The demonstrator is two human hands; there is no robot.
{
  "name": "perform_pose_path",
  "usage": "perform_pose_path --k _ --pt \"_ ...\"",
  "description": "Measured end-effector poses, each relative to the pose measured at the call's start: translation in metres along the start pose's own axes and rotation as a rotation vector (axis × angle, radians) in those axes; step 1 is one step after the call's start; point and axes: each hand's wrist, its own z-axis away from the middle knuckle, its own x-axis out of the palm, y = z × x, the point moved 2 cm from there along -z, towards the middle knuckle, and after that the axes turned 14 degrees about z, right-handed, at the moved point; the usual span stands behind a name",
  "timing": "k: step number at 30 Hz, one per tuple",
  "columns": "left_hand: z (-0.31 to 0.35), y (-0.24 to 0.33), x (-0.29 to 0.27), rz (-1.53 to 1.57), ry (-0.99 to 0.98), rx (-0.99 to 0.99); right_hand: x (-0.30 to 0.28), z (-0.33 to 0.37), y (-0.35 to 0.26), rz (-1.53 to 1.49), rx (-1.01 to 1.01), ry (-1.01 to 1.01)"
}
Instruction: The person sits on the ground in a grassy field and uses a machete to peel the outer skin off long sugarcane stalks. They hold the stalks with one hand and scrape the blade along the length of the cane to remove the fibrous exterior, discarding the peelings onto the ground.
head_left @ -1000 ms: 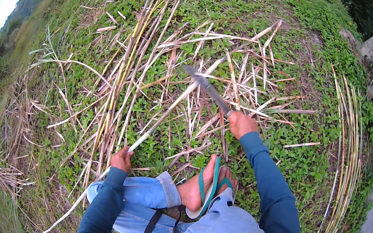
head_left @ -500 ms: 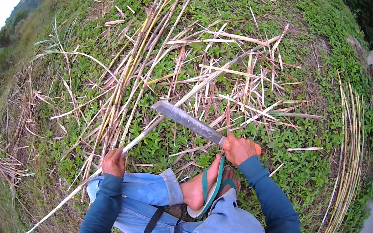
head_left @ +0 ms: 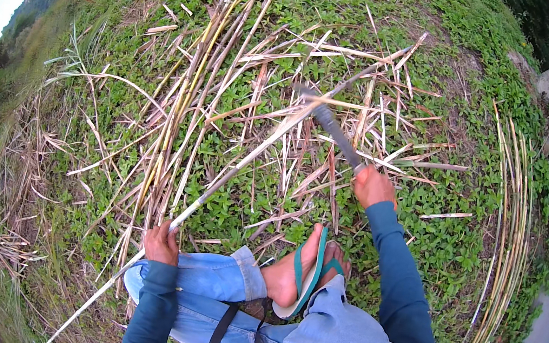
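Weedy ground (head_left: 443, 257) below: left grip (head_left: 161, 245) clasps cane (head_left: 201, 200) (jutting out both sides), right grip (head_left: 375, 189) clenches knife (head_left: 338, 136).

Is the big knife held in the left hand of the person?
No, the left hand grips a long pale stalk, and the knife is in the right hand.

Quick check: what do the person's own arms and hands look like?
The left sleeve and right sleeve are long, plain and dark teal-blue, reaching about to the wrists. The left hand and right hand are ungloved.
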Motion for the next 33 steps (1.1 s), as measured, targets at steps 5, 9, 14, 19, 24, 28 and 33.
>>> perform_pose_path --k 5,9,14,19,24,28,33 --pt "-0.007 0.003 -0.006 0.076 -0.028 -0.044 -0.006 0.017 -0.030 -0.147 0.083 -0.045" --pt "-0.003 -0.004 -0.011 0.133 -0.072 -0.106 -0.005 0.043 -0.034 0.017 -0.363 -0.087" --pt "-0.003 0.003 -0.012 0.131 -0.031 -0.077 0.015 -0.015 -0.002 -0.123 0.240 0.061" --pt "-0.002 0.011 -0.018 0.064 -0.024 -0.036 0.019 0.001 0.014 -0.234 0.191 0.110" --pt "-0.004 0.013 -0.014 0.071 -0.065 -0.022 -0.007 0.090 -0.030 -0.075 -0.317 -0.139" --pt "-0.006 0.013 -0.017 0.102 -0.087 -0.047 -0.005 0.079 -0.041 -0.067 -0.353 -0.144" --pt "-0.006 0.020 -0.020 0.097 -0.064 -0.020 0.016 0.046 -0.020 -0.168 0.077 -0.020"
